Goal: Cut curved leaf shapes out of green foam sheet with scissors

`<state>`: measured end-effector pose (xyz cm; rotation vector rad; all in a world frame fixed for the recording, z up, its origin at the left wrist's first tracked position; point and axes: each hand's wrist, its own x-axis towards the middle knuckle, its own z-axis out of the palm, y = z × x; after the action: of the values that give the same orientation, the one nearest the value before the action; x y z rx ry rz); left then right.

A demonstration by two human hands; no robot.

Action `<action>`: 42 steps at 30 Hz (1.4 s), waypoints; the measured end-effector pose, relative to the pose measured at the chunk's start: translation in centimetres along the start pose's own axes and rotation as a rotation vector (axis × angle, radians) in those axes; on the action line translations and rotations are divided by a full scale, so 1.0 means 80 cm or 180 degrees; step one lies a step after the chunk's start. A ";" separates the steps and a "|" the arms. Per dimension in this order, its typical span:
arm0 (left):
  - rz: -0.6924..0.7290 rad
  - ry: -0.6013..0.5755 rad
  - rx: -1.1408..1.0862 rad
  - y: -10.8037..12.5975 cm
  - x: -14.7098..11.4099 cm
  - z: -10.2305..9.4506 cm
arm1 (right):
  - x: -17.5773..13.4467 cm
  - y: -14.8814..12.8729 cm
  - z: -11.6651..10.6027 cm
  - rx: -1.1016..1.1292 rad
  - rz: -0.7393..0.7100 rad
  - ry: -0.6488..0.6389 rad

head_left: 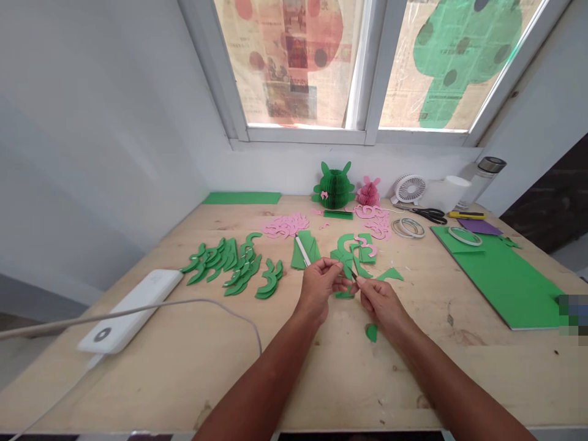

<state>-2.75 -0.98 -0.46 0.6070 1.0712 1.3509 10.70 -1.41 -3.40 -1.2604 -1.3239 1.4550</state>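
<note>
Left hand point(324, 278) pinches green paper point(348, 270); right hand point(375, 300) grips dark tool point(353, 275).
Clear bottle point(478, 184) stands capped; newspaper point(290, 98) print is illegible.

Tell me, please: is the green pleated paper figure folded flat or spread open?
Spread open: the green figure stands round, its pleats fanned outward.

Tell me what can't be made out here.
All in the head view:
Slim dark tool: mostly hidden by the right hand; kind unclear.
Green paper piece: partly covered by the left hand.
Thin grey cable: cut off by the left edge.
Beige printed newspaper on the window: text too small.
</note>
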 end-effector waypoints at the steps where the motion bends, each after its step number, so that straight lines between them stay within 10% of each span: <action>1: 0.0002 -0.0004 0.0005 0.000 0.000 0.000 | 0.000 0.000 0.000 0.0003 -0.0007 0.0000; 42: 0.0005 0.0000 0.0072 -0.001 0.001 -0.001 | 0.000 -0.003 0.001 -0.0124 0.0013 0.0050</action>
<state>-2.76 -0.96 -0.57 0.6244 1.0874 1.3418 10.61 -1.39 -3.16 -1.2977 -1.3460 1.4255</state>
